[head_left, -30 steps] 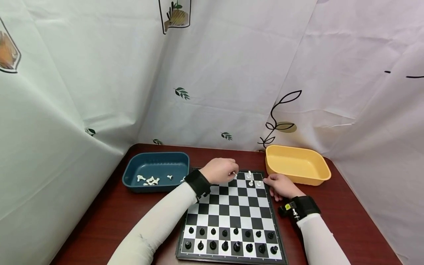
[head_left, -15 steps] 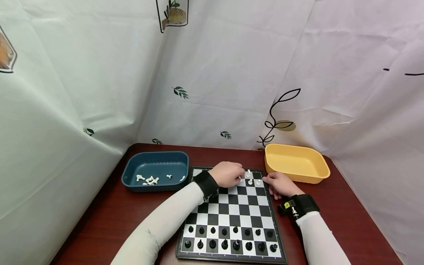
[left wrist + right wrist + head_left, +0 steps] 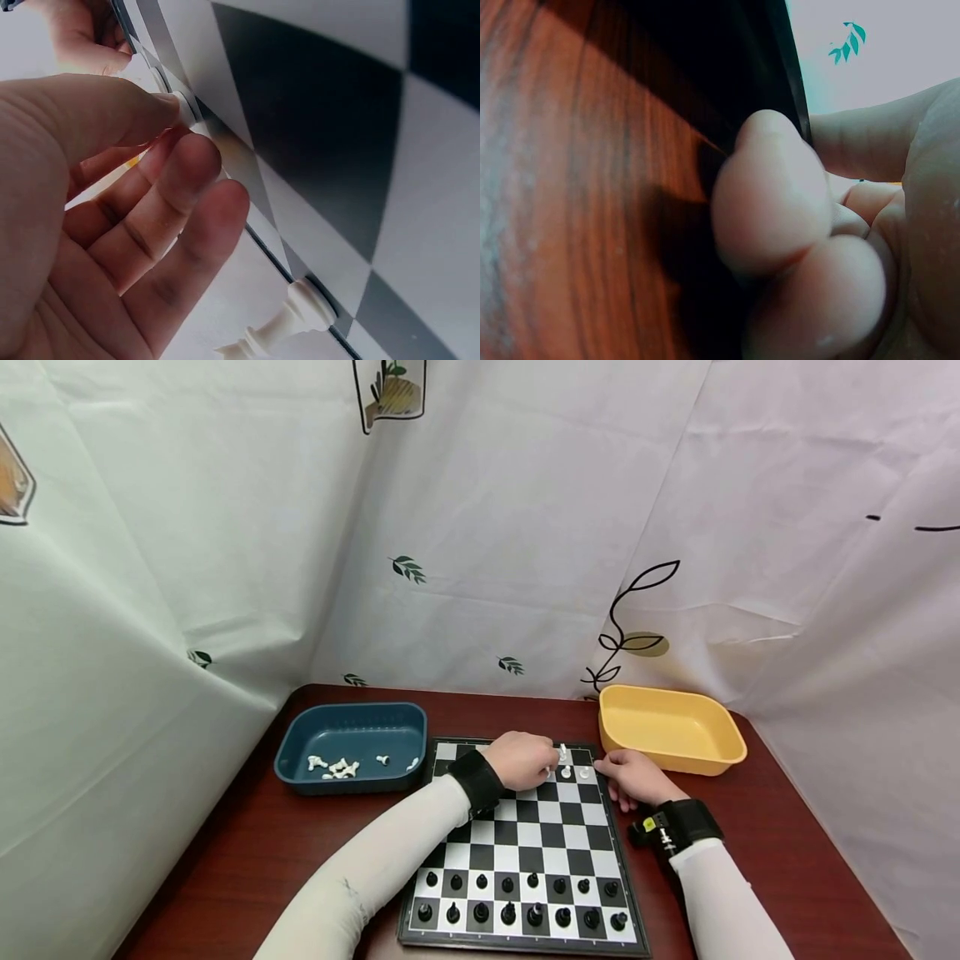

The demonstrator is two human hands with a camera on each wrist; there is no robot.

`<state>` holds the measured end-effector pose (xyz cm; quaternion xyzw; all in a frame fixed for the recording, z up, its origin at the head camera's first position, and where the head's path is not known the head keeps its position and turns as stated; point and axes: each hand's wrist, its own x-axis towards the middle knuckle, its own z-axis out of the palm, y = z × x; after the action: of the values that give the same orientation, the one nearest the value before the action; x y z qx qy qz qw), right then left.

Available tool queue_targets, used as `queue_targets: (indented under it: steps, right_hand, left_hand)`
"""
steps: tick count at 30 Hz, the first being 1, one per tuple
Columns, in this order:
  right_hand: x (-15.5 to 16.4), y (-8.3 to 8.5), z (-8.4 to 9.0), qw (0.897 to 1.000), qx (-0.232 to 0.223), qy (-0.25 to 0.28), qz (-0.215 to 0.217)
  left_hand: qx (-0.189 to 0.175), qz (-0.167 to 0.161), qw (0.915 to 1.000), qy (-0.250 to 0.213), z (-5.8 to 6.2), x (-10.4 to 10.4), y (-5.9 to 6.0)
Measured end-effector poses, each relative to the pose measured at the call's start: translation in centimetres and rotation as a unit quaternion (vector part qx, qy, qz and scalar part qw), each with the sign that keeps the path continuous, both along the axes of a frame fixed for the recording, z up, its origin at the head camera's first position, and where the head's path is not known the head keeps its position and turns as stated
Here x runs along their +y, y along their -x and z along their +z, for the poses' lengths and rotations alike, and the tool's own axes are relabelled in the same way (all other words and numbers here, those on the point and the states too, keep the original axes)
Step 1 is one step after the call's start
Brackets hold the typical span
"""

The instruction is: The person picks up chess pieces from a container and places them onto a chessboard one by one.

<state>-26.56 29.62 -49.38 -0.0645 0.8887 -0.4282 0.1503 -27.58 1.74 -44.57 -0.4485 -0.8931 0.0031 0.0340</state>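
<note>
Over the far right part of the chessboard (image 3: 531,835), my left hand (image 3: 522,760) pinches a small white chess piece (image 3: 184,109) at thumb and fingertips, its base at the board surface. Most of that piece is hidden behind the fingers. Just right of this hand, several white chess pieces stand in the far right corner, among them a pawn (image 3: 566,772). A taller white piece (image 3: 304,307) shows below the fingers in the left wrist view. My right hand (image 3: 637,777) grips the board's right edge, thumb at the top side and fingers curled beside the frame.
A blue tray (image 3: 352,713) with several loose white pieces sits left of the board. Behind the right hand stands a yellow tray (image 3: 667,758). Two rows of black chess pieces (image 3: 508,913) fill the board's near side. A patterned white cloth (image 3: 480,527) hangs behind the brown table (image 3: 225,868).
My left hand has moved right and slightly nearer across the far rows, bringing the white piece beside the standing pawn. The right hand stays at the board's edge.
</note>
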Motion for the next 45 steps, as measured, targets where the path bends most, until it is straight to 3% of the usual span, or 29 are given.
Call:
queue_targets:
  steps: [9,15,18,31,45]
  right_hand:
    - [-0.2,0.1,-0.2,1.0,-0.001,0.0,-0.001]
    - [-0.4,-0.1,-0.2,1.0,-0.003,0.004,0.001]
    - [-0.4,-0.1,-0.2,1.0,-0.001,0.004,0.002]
    - [0.0,-0.2,-0.2,1.0,-0.004,0.002,-0.002]
    - [-0.1,-0.1,0.0,1.0,-0.003,0.001,-0.001]
  left_hand:
    - [0.0,0.022,0.9996,0.015,-0.2,0.1,0.1]
    - [0.004,0.013,0.9998,-0.012,0.1,-0.6,0.4]
    - [0.011,0.01,0.9994,-0.03,0.8,-1.5,0.6]
    - [0.029,0.058,0.9906,-0.121,4.2,-7.8,1.0]
    - [0.053,0.152,0.9662,-0.201,4.8,-15.8,0.8]
